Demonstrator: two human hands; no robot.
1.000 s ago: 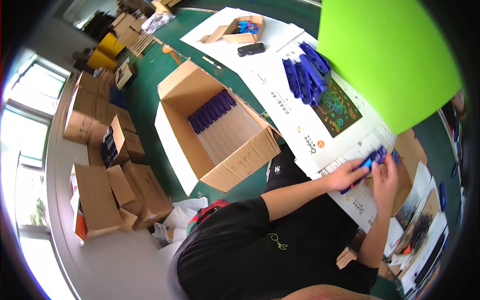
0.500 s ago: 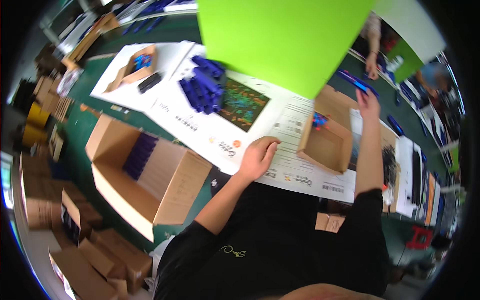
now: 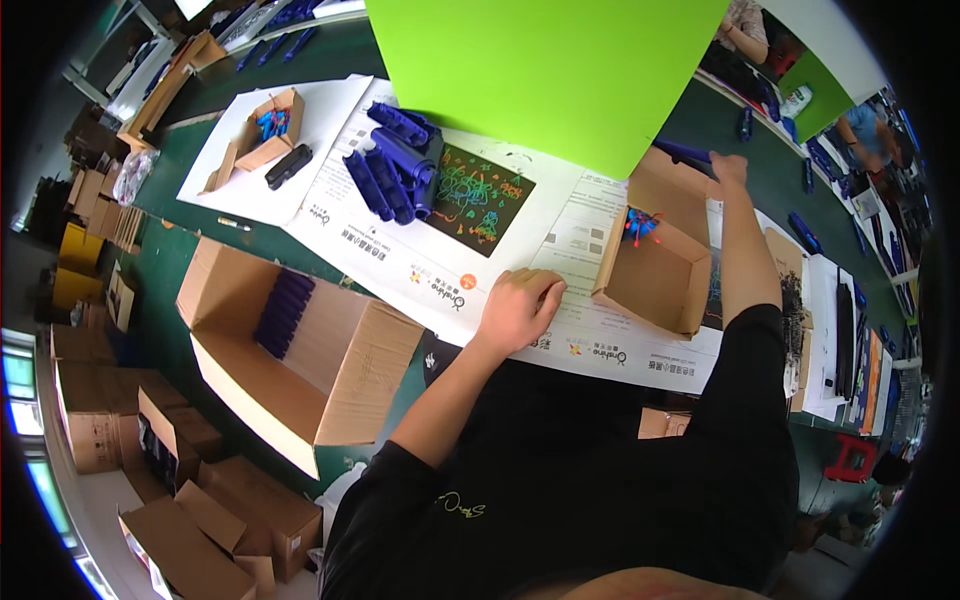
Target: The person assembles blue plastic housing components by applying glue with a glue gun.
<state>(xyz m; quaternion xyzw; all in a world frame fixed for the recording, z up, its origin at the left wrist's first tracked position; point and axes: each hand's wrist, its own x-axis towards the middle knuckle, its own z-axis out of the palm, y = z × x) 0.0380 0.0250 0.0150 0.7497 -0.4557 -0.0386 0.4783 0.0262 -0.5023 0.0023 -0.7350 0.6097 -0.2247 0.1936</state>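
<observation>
My right hand (image 3: 729, 170) is stretched out past the far right edge of a small cardboard tray, with its fingers closed on one end of a long dark-blue plastic part (image 3: 683, 152). The part lies roughly level beside the lower right corner of an upright green panel (image 3: 545, 80). My left hand (image 3: 522, 308) rests on the white printed sheet (image 3: 400, 255), fingers curled in and nothing visible in them. Between the hands stands the open cardboard tray (image 3: 652, 285), with small red-and-blue pieces (image 3: 641, 227) at its far left corner.
Several blue plastic shells (image 3: 392, 165) are piled beside a dark picture with coloured scribbles (image 3: 485, 200). A large open carton (image 3: 365, 375) with blue parts inside stands at left. A small box (image 3: 268, 140) and a black piece (image 3: 289, 167) lie farther back. Another person's arm (image 3: 745, 35) shows beyond the panel.
My right hand has reached farther away, and the blue part has swung left to lie flatter by the panel. The other person's hand has drawn back. My left hand stays put.
</observation>
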